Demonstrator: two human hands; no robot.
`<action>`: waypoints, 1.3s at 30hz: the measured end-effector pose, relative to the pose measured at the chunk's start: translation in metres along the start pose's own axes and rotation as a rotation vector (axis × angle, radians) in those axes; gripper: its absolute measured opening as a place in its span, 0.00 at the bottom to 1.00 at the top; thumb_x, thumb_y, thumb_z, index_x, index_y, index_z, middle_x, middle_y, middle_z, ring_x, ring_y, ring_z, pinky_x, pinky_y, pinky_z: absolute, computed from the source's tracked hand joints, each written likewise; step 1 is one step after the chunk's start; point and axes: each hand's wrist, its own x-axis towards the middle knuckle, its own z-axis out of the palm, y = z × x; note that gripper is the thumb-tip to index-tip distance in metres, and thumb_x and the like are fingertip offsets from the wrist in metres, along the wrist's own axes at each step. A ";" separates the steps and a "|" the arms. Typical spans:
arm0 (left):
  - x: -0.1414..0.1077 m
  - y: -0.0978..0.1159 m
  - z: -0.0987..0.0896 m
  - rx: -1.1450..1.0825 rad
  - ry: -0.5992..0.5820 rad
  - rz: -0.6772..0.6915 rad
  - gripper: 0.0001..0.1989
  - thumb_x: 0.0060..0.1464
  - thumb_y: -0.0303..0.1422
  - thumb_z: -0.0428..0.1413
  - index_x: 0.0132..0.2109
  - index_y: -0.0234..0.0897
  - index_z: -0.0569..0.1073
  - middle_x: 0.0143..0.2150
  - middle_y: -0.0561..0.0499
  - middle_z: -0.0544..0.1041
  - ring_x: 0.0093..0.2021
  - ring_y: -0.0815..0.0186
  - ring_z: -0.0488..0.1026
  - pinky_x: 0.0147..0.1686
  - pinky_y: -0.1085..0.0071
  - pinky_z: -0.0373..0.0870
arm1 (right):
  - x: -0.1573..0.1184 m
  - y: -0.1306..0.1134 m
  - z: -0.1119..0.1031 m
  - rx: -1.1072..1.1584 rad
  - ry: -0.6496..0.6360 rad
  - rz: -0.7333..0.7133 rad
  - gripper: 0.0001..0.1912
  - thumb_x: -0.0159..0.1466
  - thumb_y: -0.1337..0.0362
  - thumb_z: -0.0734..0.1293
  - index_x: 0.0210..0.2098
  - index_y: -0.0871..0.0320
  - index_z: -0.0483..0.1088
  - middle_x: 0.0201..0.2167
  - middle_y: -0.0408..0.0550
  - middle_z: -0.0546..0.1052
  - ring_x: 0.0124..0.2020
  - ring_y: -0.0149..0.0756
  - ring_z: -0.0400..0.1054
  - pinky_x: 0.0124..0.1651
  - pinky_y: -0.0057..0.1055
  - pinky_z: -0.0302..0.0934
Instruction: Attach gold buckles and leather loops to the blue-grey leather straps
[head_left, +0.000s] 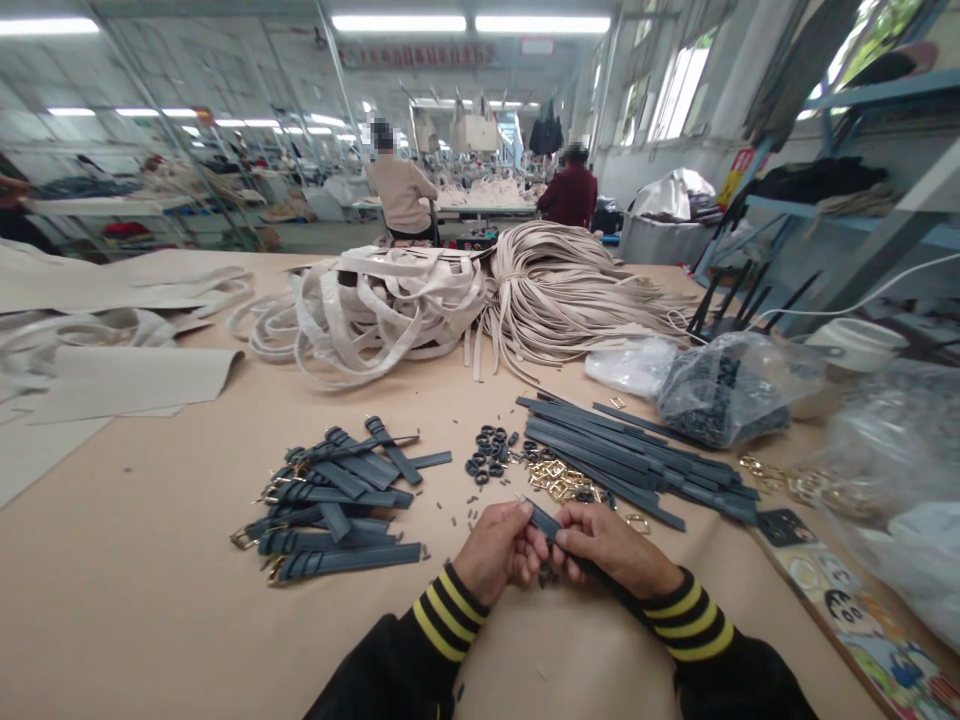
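Both my hands meet over the table's near middle on one dark blue strap (545, 521). My left hand (501, 548) pinches the strap's far end between thumb and fingers. Closed around the strap a little further along is my right hand (611, 545); the rest runs back under that wrist. Just beyond my hands lie a heap of gold buckles (564, 480) and a cluster of small dark loops (491, 452). Flat dark straps (622, 450) are stacked to the right. On the left, buckled straps (337, 500) lie in a pile.
Beige strips (570, 290) and looped beige straps (390, 310) are heaped at the back. Beige panels (135, 380) lie left. A plastic bag of dark pieces (724, 390) and a patterned board (847, 600) are at right. Two people sit working further off.
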 end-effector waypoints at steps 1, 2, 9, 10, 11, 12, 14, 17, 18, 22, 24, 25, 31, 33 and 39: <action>0.000 0.000 0.000 -0.015 0.002 -0.005 0.16 0.50 0.40 0.51 0.25 0.29 0.66 0.17 0.50 0.71 0.11 0.76 0.64 0.09 0.84 0.59 | 0.000 0.000 0.000 0.008 0.002 0.008 0.09 0.58 0.62 0.62 0.29 0.63 0.65 0.22 0.43 0.72 0.18 0.24 0.64 0.22 0.20 0.57; 0.000 0.000 0.000 -0.025 0.006 -0.008 0.16 0.50 0.40 0.51 0.25 0.28 0.67 0.17 0.50 0.72 0.11 0.76 0.65 0.09 0.84 0.59 | -0.001 0.000 0.000 0.016 0.003 0.014 0.08 0.58 0.62 0.62 0.29 0.63 0.65 0.23 0.43 0.73 0.18 0.23 0.64 0.21 0.20 0.57; 0.001 0.001 -0.001 -0.033 0.017 0.002 0.15 0.51 0.38 0.51 0.26 0.28 0.66 0.17 0.50 0.71 0.12 0.76 0.65 0.10 0.85 0.59 | -0.002 0.001 -0.001 0.035 -0.018 0.008 0.08 0.58 0.63 0.61 0.30 0.63 0.66 0.24 0.44 0.73 0.18 0.23 0.64 0.22 0.20 0.58; 0.001 0.001 -0.001 -0.035 0.021 0.010 0.15 0.50 0.38 0.52 0.26 0.29 0.65 0.17 0.50 0.71 0.12 0.76 0.65 0.10 0.85 0.59 | -0.002 0.002 -0.001 0.036 -0.018 0.008 0.08 0.58 0.62 0.61 0.31 0.63 0.66 0.24 0.45 0.73 0.18 0.23 0.64 0.22 0.20 0.58; 0.001 0.000 -0.001 -0.036 0.024 0.017 0.14 0.50 0.39 0.52 0.26 0.31 0.64 0.17 0.51 0.71 0.12 0.76 0.65 0.10 0.85 0.59 | -0.002 0.003 -0.002 0.038 -0.017 0.010 0.08 0.58 0.62 0.61 0.31 0.63 0.65 0.24 0.45 0.73 0.18 0.23 0.64 0.23 0.21 0.58; 0.001 0.000 -0.002 -0.036 0.029 0.022 0.14 0.50 0.39 0.52 0.26 0.32 0.63 0.17 0.52 0.71 0.11 0.76 0.64 0.09 0.85 0.58 | -0.002 0.003 -0.002 0.039 -0.019 0.011 0.09 0.58 0.62 0.61 0.31 0.63 0.65 0.24 0.45 0.73 0.18 0.23 0.64 0.23 0.21 0.58; 0.000 0.000 -0.002 -0.027 0.040 0.029 0.13 0.49 0.40 0.52 0.28 0.33 0.62 0.16 0.54 0.70 0.10 0.77 0.63 0.08 0.85 0.56 | -0.002 0.005 -0.002 0.035 -0.022 0.016 0.09 0.58 0.61 0.62 0.31 0.62 0.65 0.25 0.44 0.73 0.18 0.24 0.64 0.22 0.21 0.58; -0.001 0.002 -0.001 -0.004 0.052 0.045 0.13 0.48 0.40 0.53 0.33 0.33 0.63 0.15 0.56 0.69 0.10 0.77 0.62 0.08 0.85 0.54 | -0.002 0.006 -0.002 0.034 -0.025 0.032 0.11 0.58 0.58 0.62 0.32 0.62 0.65 0.25 0.45 0.73 0.18 0.24 0.64 0.22 0.21 0.58; -0.001 0.002 -0.001 0.007 0.056 0.053 0.13 0.48 0.40 0.53 0.34 0.33 0.63 0.15 0.56 0.69 0.09 0.77 0.61 0.08 0.85 0.54 | -0.003 0.006 -0.002 0.031 -0.024 0.036 0.12 0.58 0.58 0.62 0.32 0.62 0.65 0.25 0.45 0.73 0.17 0.24 0.64 0.21 0.21 0.58; -0.001 0.002 0.000 0.055 0.085 0.064 0.14 0.47 0.41 0.53 0.33 0.33 0.63 0.14 0.57 0.68 0.09 0.77 0.60 0.07 0.85 0.53 | -0.004 0.005 -0.002 0.016 -0.021 0.037 0.14 0.58 0.56 0.61 0.32 0.63 0.65 0.26 0.46 0.74 0.18 0.24 0.64 0.22 0.22 0.58; 0.000 0.001 -0.001 0.088 0.117 0.080 0.14 0.47 0.42 0.52 0.32 0.33 0.63 0.14 0.57 0.68 0.09 0.77 0.60 0.07 0.85 0.52 | -0.004 0.005 -0.003 0.013 -0.030 0.038 0.15 0.58 0.55 0.61 0.33 0.63 0.66 0.26 0.47 0.74 0.19 0.25 0.64 0.23 0.23 0.59; 0.000 0.001 -0.001 0.104 0.134 0.092 0.14 0.48 0.41 0.52 0.31 0.34 0.63 0.14 0.57 0.68 0.09 0.77 0.60 0.07 0.85 0.52 | -0.004 0.006 -0.004 0.012 -0.038 0.042 0.16 0.58 0.54 0.61 0.33 0.63 0.66 0.27 0.48 0.74 0.19 0.25 0.65 0.23 0.23 0.60; 0.001 0.003 -0.002 0.122 0.171 0.144 0.13 0.48 0.40 0.53 0.31 0.34 0.62 0.15 0.57 0.68 0.10 0.77 0.61 0.08 0.85 0.54 | -0.005 0.006 -0.006 -0.032 -0.043 0.053 0.21 0.60 0.50 0.57 0.33 0.64 0.67 0.28 0.49 0.74 0.20 0.25 0.65 0.24 0.24 0.60; 0.001 0.004 -0.003 0.097 0.167 0.140 0.13 0.47 0.40 0.53 0.31 0.34 0.62 0.16 0.57 0.69 0.12 0.77 0.63 0.09 0.85 0.56 | -0.007 0.004 -0.006 -0.055 -0.019 0.043 0.23 0.60 0.49 0.55 0.31 0.64 0.67 0.26 0.48 0.74 0.20 0.26 0.64 0.24 0.24 0.59; 0.003 -0.001 -0.004 0.268 0.193 0.211 0.13 0.47 0.40 0.52 0.30 0.33 0.63 0.17 0.57 0.69 0.12 0.77 0.63 0.11 0.84 0.57 | -0.009 -0.002 -0.005 -0.225 0.077 -0.040 0.13 0.58 0.57 0.62 0.32 0.61 0.68 0.22 0.41 0.68 0.21 0.26 0.59 0.24 0.23 0.53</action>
